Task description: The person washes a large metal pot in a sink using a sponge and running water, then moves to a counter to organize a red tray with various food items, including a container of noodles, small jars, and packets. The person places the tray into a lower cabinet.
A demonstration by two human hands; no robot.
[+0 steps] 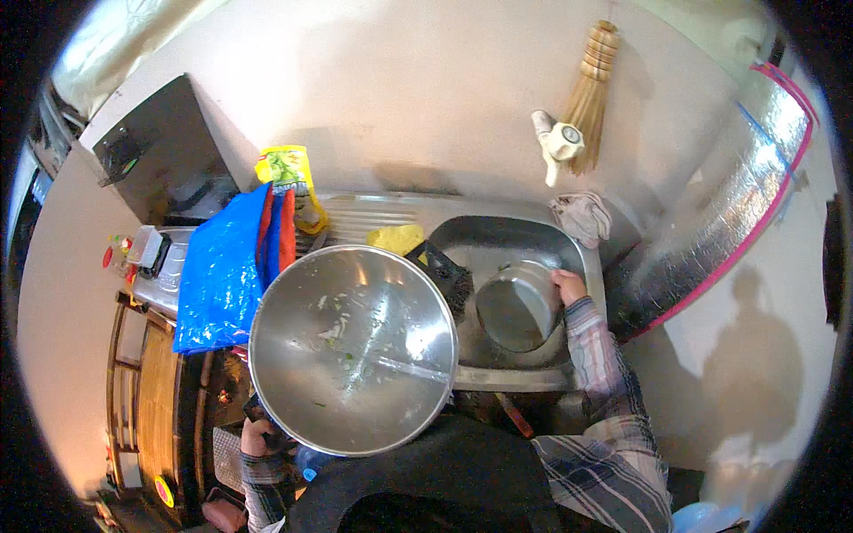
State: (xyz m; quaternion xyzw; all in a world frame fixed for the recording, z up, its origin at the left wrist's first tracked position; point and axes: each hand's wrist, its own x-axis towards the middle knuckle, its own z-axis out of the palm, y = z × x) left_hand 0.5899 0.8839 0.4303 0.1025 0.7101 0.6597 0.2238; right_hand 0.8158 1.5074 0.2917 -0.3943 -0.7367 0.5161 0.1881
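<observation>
A large, shiny stainless steel pan or bowl [353, 313] is tilted towards me in front of the sink, with scraps of food and a strip of reflected light inside. At its lower left edge my left hand [256, 436] is closed around a dark handle, partly hidden by the rim. Over in the stainless steel sink [513, 380], my right hand [570, 286] grips the side of a smaller steel pot [516, 313]. That pot leans with its mouth towards me; whether it holds liquid I cannot tell.
Black plastic or mesh [453, 280] and a yellow cloth [396, 238] lie at the sink's left edge. A grey rag [583, 216] sits by the white tap [560, 143]. A folded blue bag [226, 266] and yellow pouch [286, 173] stand left. Foil insulation [726, 226] curves along the right.
</observation>
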